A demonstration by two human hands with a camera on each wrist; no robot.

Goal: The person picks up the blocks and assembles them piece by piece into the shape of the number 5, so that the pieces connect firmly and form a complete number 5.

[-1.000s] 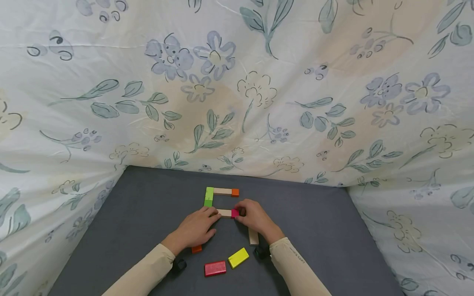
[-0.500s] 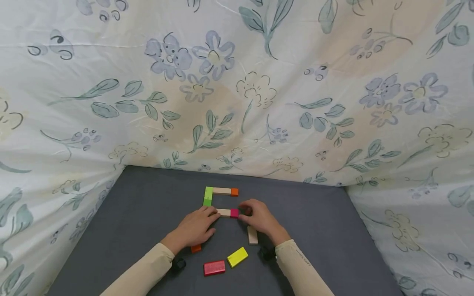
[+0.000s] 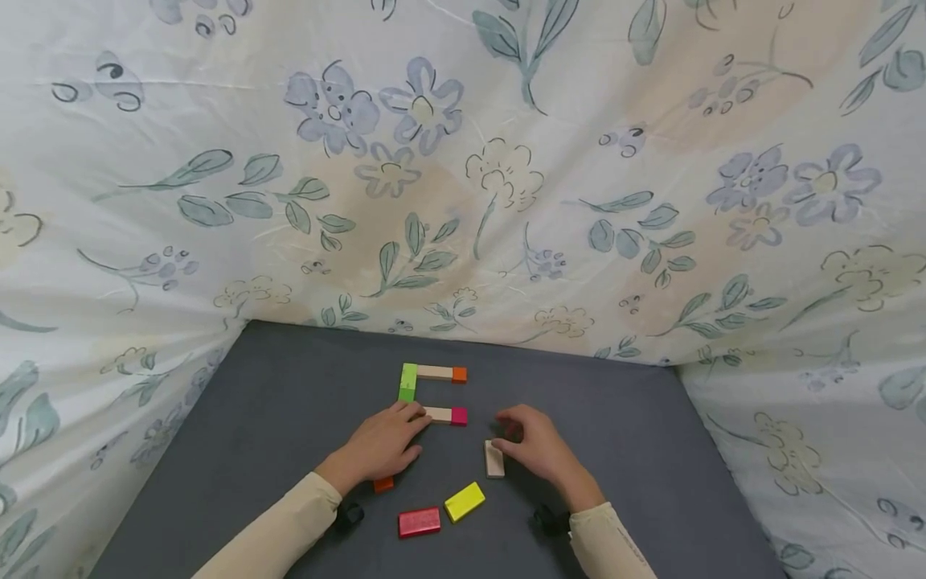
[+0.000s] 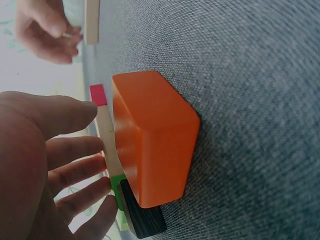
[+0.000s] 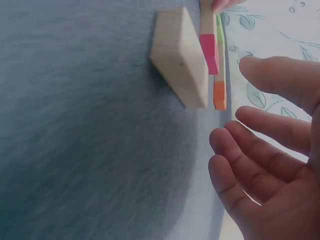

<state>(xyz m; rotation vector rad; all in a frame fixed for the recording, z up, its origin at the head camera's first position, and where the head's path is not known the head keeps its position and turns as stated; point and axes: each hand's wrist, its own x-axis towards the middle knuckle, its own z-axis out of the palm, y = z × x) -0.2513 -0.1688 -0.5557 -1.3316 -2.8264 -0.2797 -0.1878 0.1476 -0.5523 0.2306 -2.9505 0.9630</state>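
My left hand (image 3: pixel 379 442) lies over the near end of a block layout, fingers outstretched. Its fingertips are at a plain wooden block (image 3: pixel 439 415), which has a pink cube (image 3: pixel 459 416) at its right end. Green blocks (image 3: pixel 408 382) run back from there to another wooden block (image 3: pixel 436 373) tipped with an orange cube (image 3: pixel 459 375). Under the left palm sit an orange block (image 4: pixel 155 125) and a black block (image 4: pixel 142 215), mostly hidden in the head view. My right hand (image 3: pixel 538 446) holds nothing, its fingers loosely bent beside a loose wooden block (image 3: pixel 494 462).
A yellow block (image 3: pixel 465 503) and a red block (image 3: pixel 419 523) lie nearer me on the dark grey cloth (image 3: pixel 615 450). Floral fabric (image 3: pixel 463 201) hangs along the back and sides of the work surface.
My right hand has let go of the pink cube and moved right and toward me, over to the loose wooden block. The left hand has stayed in place.
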